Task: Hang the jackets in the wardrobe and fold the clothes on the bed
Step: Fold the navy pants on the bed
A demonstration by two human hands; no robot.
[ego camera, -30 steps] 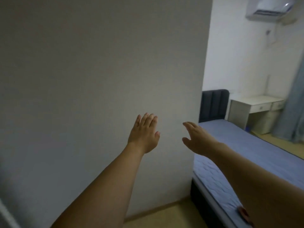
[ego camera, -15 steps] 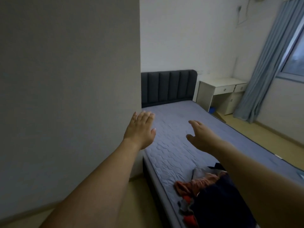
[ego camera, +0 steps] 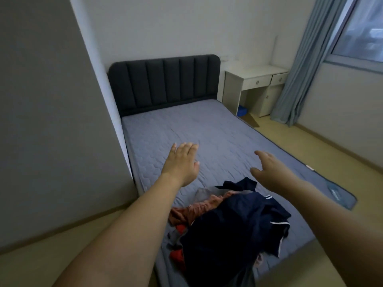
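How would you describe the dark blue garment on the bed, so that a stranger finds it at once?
Start at the grey-blue quilted mattress, then look at the heap of clothes at its near end. The dark navy garment with thin white stripes lies on top, the largest piece there; the rust-orange cloth and red cloth beside it are brighter.

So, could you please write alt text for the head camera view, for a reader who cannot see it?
Two bare arms reach over a bed, left hand and right hand open and holding nothing, above a heap of clothes topped by a navy garment at the near end. Beyond are a dark headboard, a white desk and a blue curtain.
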